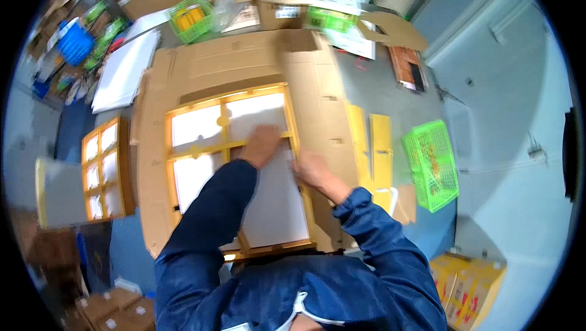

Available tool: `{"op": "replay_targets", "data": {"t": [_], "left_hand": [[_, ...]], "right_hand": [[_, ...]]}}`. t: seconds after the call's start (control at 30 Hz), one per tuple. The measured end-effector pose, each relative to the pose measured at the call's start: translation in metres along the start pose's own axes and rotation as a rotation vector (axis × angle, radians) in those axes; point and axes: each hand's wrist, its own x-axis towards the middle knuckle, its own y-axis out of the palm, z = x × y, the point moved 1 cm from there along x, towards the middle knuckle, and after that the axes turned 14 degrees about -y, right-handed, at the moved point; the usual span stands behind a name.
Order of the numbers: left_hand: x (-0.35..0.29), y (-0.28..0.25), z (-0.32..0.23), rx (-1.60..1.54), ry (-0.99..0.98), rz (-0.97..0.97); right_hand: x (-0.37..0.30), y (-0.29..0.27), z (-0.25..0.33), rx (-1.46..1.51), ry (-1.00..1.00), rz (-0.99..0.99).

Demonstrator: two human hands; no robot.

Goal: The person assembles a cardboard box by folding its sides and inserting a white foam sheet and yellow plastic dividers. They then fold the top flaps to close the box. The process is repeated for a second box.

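A yellow window-like frame (227, 146) with crossing bars and white panels lies flat in front of me on brown cardboard. Over its crossbar, near the right rail, is my left hand (262, 146), its fingers bent and pressed together against the frame. My right hand (312, 169) is at the outer side of that right rail, fingers curled in and slightly blurred. Anything small inside the right fingers is hidden. Below my left hand, a large greyish-white panel (274, 203) fills the lower right part of the frame, partly shaded.
The cardboard sheet (152, 87) covers much of the grey table. Yellow strips (381, 148) and a green basket (432, 166) are to the right. A smaller paned yellow frame (126, 166) stands left, below white boards (125, 71). Boxes and another green basket (192, 19) line the back.
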Motion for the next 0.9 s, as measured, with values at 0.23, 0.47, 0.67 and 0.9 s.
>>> {"op": "replay_targets", "data": {"t": [0.23,0.47,0.67,0.9], "left_hand": [[-0.001,-0.005,0.064,0.258,-0.314,-0.164],[-0.024,-0.006,0.168,0.415,-0.748,-0.105],[-0.053,-0.033,0.199,0.376,-1.040,0.021],[-0.079,-0.036,0.203,0.358,-1.125,0.048]], "right_hand": [[-0.103,-0.037,-0.187,-0.154,0.541,-0.669],[-0.165,0.002,-0.219,-0.245,0.944,-0.223],[-0.163,0.006,-0.229,-0.553,0.784,-0.297],[-0.117,0.066,-0.212,-0.765,0.161,-0.120]]}}
